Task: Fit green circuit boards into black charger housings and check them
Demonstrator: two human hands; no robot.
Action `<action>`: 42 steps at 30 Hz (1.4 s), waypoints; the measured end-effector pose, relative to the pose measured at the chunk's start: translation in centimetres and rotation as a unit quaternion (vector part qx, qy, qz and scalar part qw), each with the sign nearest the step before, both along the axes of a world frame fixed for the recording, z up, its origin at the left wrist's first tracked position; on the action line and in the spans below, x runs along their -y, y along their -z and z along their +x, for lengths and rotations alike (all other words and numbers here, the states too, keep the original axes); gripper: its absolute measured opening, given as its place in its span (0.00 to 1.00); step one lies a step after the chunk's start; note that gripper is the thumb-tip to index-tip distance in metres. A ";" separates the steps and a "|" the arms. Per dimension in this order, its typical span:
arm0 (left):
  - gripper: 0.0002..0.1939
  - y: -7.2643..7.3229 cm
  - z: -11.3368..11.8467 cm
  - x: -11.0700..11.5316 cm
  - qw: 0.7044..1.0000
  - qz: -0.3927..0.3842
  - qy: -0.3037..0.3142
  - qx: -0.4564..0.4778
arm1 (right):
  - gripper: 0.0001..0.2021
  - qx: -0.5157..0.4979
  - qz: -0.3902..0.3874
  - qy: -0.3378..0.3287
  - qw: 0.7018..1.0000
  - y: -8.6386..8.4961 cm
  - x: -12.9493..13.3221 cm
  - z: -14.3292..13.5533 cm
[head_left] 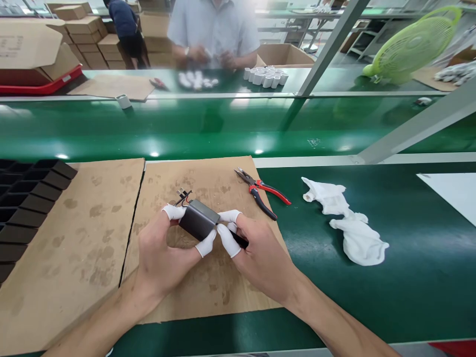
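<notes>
A black box-shaped housing (199, 220) is held over the brown cardboard by my left hand (167, 253), its thumb and a finger pressed to the housing's sides. Thin wires and a small part with metal prongs (182, 197) stick out of the housing's far left end. My right hand (256, 248) pinches a black cable-like piece (239, 240) at the housing's right end, its fingertips close to my left thumb. White finger cots cover several fingertips of both hands. Pliers with red and black handles (256, 189) lie to the right, touching neither hand.
Black box-shaped housings (28, 198) stand in rows at the left. White gloves (349, 218) lie on the green table (409, 282) at the right. Beyond the green conveyor (208, 119) are a person (215, 34), white parts (266, 77) and a green fan (412, 44). A metal post slants at right.
</notes>
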State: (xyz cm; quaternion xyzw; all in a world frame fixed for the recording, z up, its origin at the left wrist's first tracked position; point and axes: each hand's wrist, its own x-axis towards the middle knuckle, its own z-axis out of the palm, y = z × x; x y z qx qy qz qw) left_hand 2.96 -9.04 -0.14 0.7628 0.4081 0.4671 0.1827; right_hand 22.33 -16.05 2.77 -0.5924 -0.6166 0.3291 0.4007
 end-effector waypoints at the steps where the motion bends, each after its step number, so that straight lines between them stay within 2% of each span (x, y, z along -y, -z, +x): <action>1: 0.18 0.1 -0.1 0.0 1.000 -0.001 -0.005 0.001 | 0.08 -0.002 0.009 -0.001 1.000 0.1 0.0 0.0; 12: 0.21 0.5 -0.3 0.6 1.000 0.004 -0.028 0.001 | 0.14 0.004 0.044 -0.005 0.999 0.1 0.2 -0.3; 18: 0.20 0.4 -0.2 0.3 1.000 -0.015 -0.012 0.020 | 0.13 0.011 0.016 0.006 1.000 0.3 0.2 -0.4; 22: 0.20 -0.2 0.1 -0.8 0.988 -0.134 0.015 0.070 | 0.08 0.037 0.009 0.020 0.999 0.4 0.0 -0.1; 27: 0.25 -0.9 -0.2 -2.5 0.921 -0.332 0.058 0.196 | 0.07 0.040 0.060 0.032 0.997 -0.2 0.0 1.0; 30: 0.27 -0.7 -0.4 -2.9 0.885 -0.388 0.086 0.242 | 0.06 0.055 0.102 0.049 0.992 -0.6 0.1 1.4; 33: 0.29 -0.3 -0.4 -2.9 0.865 -0.418 0.107 0.257 | 0.06 0.062 0.147 0.047 0.986 -0.9 0.3 1.4; 37: 0.26 -0.3 -0.2 -2.5 0.869 -0.413 0.120 0.245 | 0.08 0.068 0.164 0.027 0.984 -1.2 0.5 1.3; 42: 0.22 -0.9 0.1 -1.8 0.906 -0.349 0.103 0.218 | 0.10 0.073 0.161 0.019 0.984 -1.1 0.6 1.5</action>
